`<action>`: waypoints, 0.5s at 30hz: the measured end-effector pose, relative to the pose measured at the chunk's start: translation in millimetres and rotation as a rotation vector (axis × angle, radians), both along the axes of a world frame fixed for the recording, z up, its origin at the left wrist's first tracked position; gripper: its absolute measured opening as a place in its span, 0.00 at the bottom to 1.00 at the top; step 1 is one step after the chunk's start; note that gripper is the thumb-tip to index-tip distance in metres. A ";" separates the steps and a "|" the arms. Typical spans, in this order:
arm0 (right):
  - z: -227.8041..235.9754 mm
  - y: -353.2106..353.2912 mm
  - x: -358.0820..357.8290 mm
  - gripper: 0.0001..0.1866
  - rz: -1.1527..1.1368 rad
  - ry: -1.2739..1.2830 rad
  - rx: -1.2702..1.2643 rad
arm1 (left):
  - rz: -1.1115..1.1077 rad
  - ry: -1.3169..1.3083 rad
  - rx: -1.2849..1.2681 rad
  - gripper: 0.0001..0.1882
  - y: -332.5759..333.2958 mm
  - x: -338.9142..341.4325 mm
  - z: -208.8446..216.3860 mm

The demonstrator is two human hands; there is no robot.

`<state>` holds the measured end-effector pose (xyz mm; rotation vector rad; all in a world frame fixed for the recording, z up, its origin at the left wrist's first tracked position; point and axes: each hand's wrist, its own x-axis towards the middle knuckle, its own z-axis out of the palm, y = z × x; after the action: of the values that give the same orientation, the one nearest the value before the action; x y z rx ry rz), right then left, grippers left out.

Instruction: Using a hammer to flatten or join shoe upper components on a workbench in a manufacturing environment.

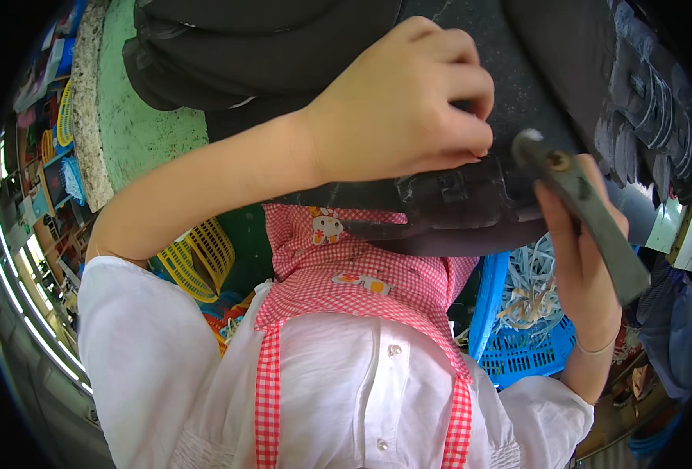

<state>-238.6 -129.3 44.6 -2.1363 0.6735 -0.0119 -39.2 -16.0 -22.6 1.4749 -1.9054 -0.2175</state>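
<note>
My left hand [416, 102] reaches across from the left over a dark flat surface, its fingers curled and pinched together. The fingertips come down at a black leather-like piece [447, 191] with raised strap shapes; what they pinch is hidden. My right hand [584, 250] grips a hammer [596, 219] with a grey metal head, a round face at one end and a flat wedge at the other. The hammer head is raised just right of the left fingers, and my right hand hides most of the handle. Further right, several similar black pieces [647, 102] lie overlapped.
A bundle of soft black material [260, 51] lies at the far left on a green worktop [146, 70]. Below are a yellow basket [197, 258] and a blue basket [525, 352] with pale shredded strips [529, 289]. My red checked apron [314, 281] sits close under the work.
</note>
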 end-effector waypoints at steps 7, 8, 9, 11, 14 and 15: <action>-3.2 4.2 -3.6 0.07 0.079 -0.020 0.027 | 0.095 -0.016 0.098 0.07 12.7 -2.6 4.5; -6.1 -0.5 -2.7 0.07 0.083 -0.104 0.014 | 0.095 -0.019 0.096 0.07 13.0 -5.2 4.0; -3.6 -4.9 1.4 0.08 0.062 -0.035 -0.015 | 0.086 -0.153 0.048 0.07 13.7 -11.1 4.4; -2.9 0.8 2.2 0.07 0.089 -0.068 0.007 | 0.099 -0.338 -0.016 0.08 17.6 -21.0 5.1; -4.6 9.6 0.8 0.04 0.211 -0.105 -0.137 | 0.193 -0.174 0.069 0.08 21.2 -14.1 14.6; -4.6 9.5 1.0 0.04 0.188 -0.123 -0.061 | 0.195 -0.175 0.068 0.08 24.2 -14.3 12.8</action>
<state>-237.6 -119.8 40.0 -2.2296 0.4040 -0.0625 -53.6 8.2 -9.9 1.7640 -1.8891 -0.0655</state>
